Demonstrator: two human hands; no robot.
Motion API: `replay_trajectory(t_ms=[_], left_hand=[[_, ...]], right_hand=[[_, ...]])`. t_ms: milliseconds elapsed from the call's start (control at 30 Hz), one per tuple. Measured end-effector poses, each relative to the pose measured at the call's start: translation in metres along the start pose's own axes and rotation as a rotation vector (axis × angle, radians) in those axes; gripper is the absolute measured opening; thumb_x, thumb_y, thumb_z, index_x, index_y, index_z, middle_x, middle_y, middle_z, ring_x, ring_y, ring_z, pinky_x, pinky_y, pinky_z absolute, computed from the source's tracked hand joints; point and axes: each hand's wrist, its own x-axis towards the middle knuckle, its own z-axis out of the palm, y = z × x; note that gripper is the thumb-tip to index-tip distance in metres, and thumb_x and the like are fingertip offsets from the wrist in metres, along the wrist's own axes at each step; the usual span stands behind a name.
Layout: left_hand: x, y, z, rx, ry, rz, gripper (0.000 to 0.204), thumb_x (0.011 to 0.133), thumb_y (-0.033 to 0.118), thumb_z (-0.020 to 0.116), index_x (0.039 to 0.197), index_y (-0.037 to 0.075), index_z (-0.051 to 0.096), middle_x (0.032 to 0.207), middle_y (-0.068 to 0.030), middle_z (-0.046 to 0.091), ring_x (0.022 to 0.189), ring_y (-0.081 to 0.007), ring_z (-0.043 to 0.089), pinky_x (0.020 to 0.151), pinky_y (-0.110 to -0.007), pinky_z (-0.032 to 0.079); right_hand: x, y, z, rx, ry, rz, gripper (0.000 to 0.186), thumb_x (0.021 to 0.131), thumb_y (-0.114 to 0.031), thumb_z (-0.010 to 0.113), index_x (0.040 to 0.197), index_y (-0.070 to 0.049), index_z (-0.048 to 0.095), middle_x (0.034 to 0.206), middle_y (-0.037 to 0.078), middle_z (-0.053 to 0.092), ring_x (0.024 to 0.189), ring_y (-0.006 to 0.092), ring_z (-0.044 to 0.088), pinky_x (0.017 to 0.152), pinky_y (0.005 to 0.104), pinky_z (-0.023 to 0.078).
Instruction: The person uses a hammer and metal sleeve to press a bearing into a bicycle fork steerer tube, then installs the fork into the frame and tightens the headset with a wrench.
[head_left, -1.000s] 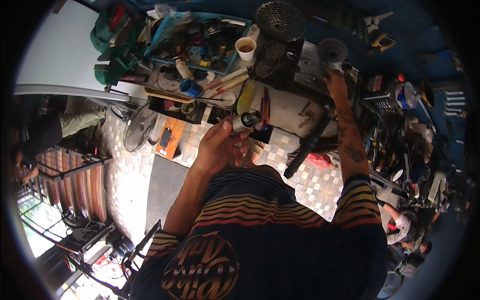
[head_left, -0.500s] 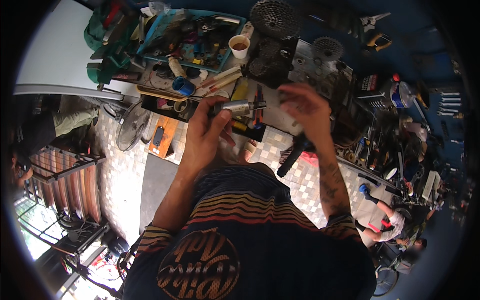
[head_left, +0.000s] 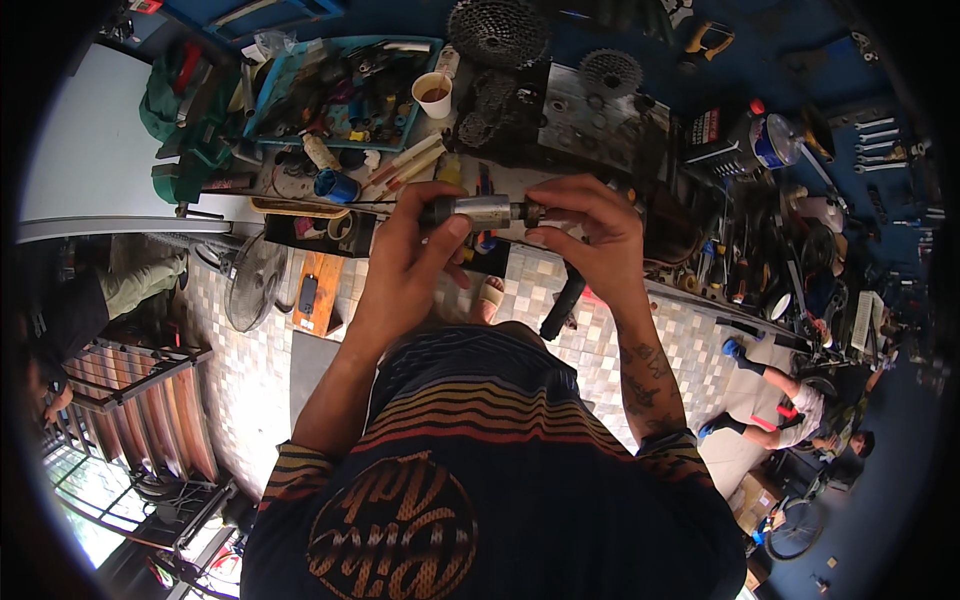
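Observation:
A silver cylindrical bottom bracket [head_left: 482, 211] lies level across the middle, just in front of the workbench's near edge. My left hand [head_left: 405, 250] is closed around its darker left end, with the thumb pressed on the silver body. At the other end, my right hand [head_left: 600, 235] pinches a dark ring [head_left: 531, 212] at the spindle between thumb and fingers. The fingertips partly hide that ring, so I cannot tell whether it is threaded on. Behind the hands are a yellow-handled tool [head_left: 448, 170] and a blue cup-shaped container [head_left: 335, 186].
On the bench stand a paper cup of brown drink [head_left: 432, 95], a blue tray [head_left: 262, 125] of small parts and a green vise [head_left: 180, 180]. Cassettes [head_left: 498, 32] lie farther back. A black handle [head_left: 563, 305] juts out below my right hand. Other people are at both sides.
My right hand has come in from the right, where it was apart and blurred, and now grips the bottom bracket's right end. My left hand keeps its hold. The head view has shifted slightly.

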Motion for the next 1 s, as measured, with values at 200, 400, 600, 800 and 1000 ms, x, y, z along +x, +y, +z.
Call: replay_trajectory(t_ms=[200,400,600,800,1000], left_hand=[[-0.001,0.006,0.005,0.007,-0.031,0.012,0.034,0.106,0.016,0.061,0.132,-0.004,0.053,0.085,-0.0056,0.063,0.072,-0.0091,0.062,0.06,-0.027,0.058],[-0.003,0.009,0.005,0.018,-0.049,0.051,0.034,0.106,0.016,0.062,0.132,-0.004,0.052,0.086,-0.0064,0.064,0.073,-0.0095,0.062,0.06,-0.027,0.059],[-0.006,0.01,0.002,0.051,-0.061,0.073,0.034,0.106,0.015,0.061,0.132,-0.005,0.052,0.085,-0.0069,0.063,0.072,-0.0104,0.062,0.061,-0.028,0.059],[-0.01,0.009,0.0,0.02,-0.069,0.068,0.033,0.106,0.014,0.06,0.132,-0.005,0.052,0.084,-0.0061,0.062,0.071,-0.0101,0.062,0.062,-0.029,0.059],[-0.013,0.008,-0.007,-0.009,-0.058,0.021,0.032,0.107,0.015,0.059,0.131,-0.004,0.052,0.083,-0.0051,0.061,0.071,-0.0101,0.061,0.062,-0.029,0.06]], right_hand=[[-0.003,-0.007,0.002,-0.061,0.012,-0.014,0.046,0.077,0.013,0.083,0.121,0.002,0.075,0.121,0.014,0.07,0.113,0.023,0.07,0.097,0.0341,0.059],[-0.005,-0.012,0.001,-0.06,0.019,-0.02,0.047,0.075,0.013,0.084,0.12,0.002,0.076,0.119,0.014,0.071,0.109,0.0223,0.07,0.096,0.0342,0.058],[-0.006,-0.015,0.005,-0.11,-0.01,-0.042,0.048,0.074,0.013,0.084,0.12,0.002,0.076,0.116,0.013,0.071,0.111,0.0221,0.069,0.1,0.0354,0.056],[-0.009,-0.015,0.008,-0.085,-0.016,-0.044,0.047,0.075,0.012,0.084,0.12,0.002,0.076,0.119,0.012,0.068,0.114,0.0219,0.067,0.102,0.0352,0.055],[-0.01,-0.007,0.021,0.018,0.012,0.006,0.053,0.079,0.005,0.085,0.13,-0.003,0.072,0.13,0.011,0.066,0.117,0.0207,0.066,0.099,0.0348,0.057]])
